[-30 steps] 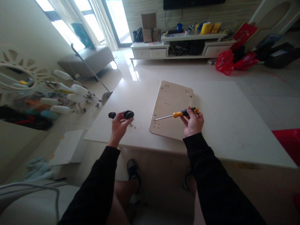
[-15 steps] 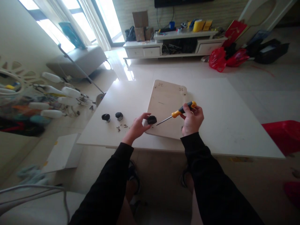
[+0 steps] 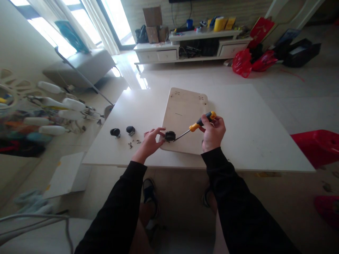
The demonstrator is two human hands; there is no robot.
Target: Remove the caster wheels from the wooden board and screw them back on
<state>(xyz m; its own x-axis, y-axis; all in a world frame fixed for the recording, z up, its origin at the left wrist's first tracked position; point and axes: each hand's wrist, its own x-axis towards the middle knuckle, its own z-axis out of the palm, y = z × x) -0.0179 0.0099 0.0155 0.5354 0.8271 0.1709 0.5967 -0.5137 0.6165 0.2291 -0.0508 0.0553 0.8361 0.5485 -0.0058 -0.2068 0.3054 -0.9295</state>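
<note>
A black caster wheel [image 3: 170, 136] sits at the near left corner of a beige board [image 3: 182, 121] lying on the white table. My left hand [image 3: 149, 141] has its thumb and forefinger closed on the caster's left side. In my right hand [image 3: 214, 133] is a yellow and black screwdriver [image 3: 202, 121], slanting down to the left. Its tip is right beside the caster's base; whether it touches a screw is too small to tell. Two more casters, a left one [image 3: 115, 132] and a right one [image 3: 130, 130], lie to the left. Several small screws [image 3: 130, 145] are scattered below them.
The white table [image 3: 254, 134] extends on both sides of the board. A red stool [image 3: 316, 148] stands by its right end, and a white box [image 3: 67, 174] is on the floor at the left. Thread cones [image 3: 74, 104] on a machine stand beyond the left edge.
The caster appears lower and closer against the board's corner, with my left fingers shifted to its left side. The screwdriver tip has come in beside its base. The whole view has shifted slightly.
</note>
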